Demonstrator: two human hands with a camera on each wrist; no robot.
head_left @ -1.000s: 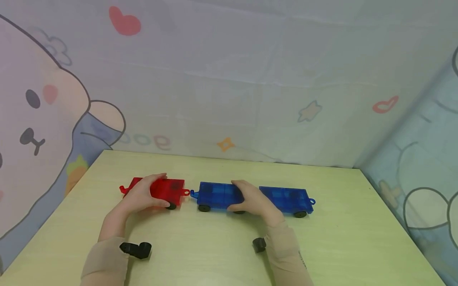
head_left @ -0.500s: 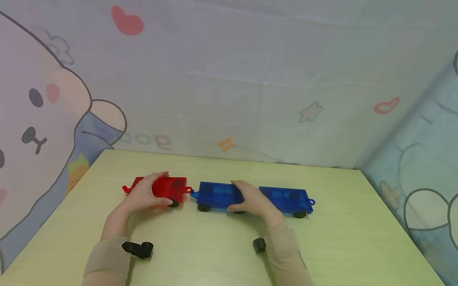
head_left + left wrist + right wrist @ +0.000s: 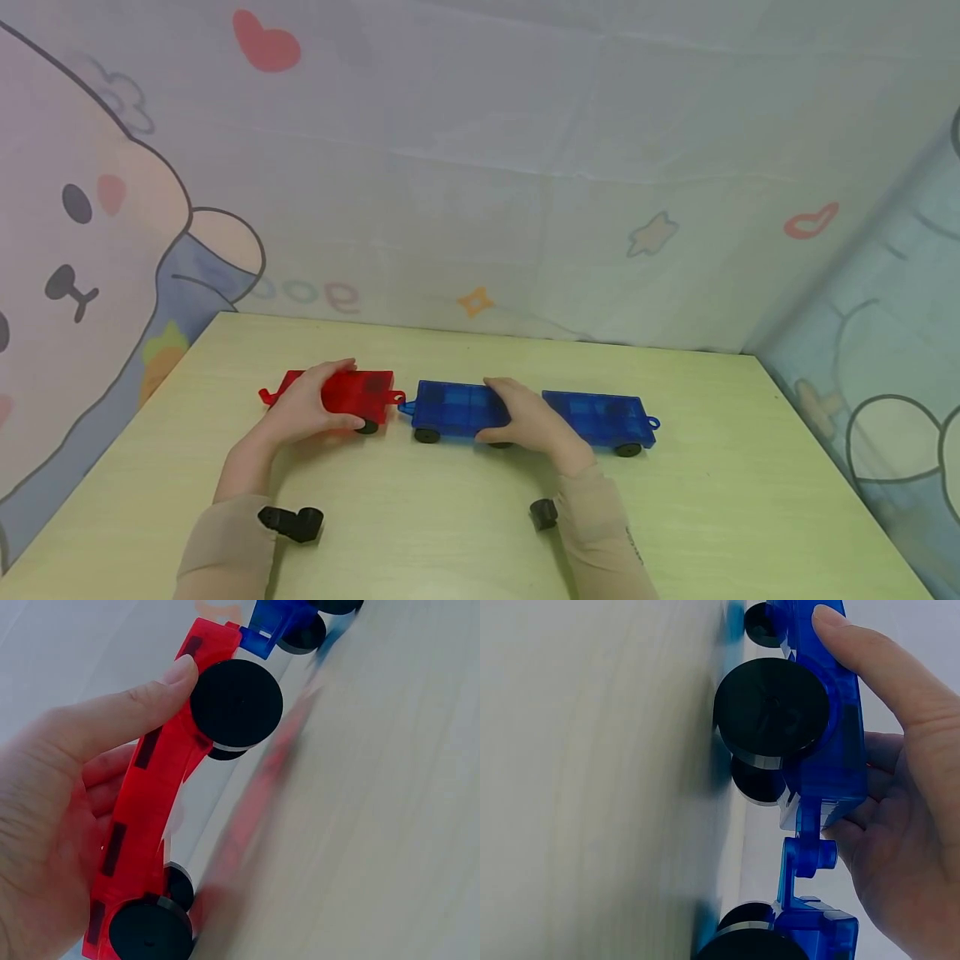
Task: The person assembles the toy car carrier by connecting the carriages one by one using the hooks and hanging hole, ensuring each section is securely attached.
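since the earlier frame the red wagon (image 3: 352,393) has crept right, its hook now meeting the hook of the first blue wagon (image 3: 457,410) on the table (image 3: 450,533). left hand (image 3: 303,408) grasps the red wagon, thumb on its near edge. right hand (image 3: 525,421) clasps the blue wagon at its coupling with a second blue wagon (image 3: 600,417).

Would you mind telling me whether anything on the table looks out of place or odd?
Nothing looks damaged or spilled. The red cart, gripped by the left hand, sits in line with the two coupled blue carts under the right hand, all upright on their wheels.
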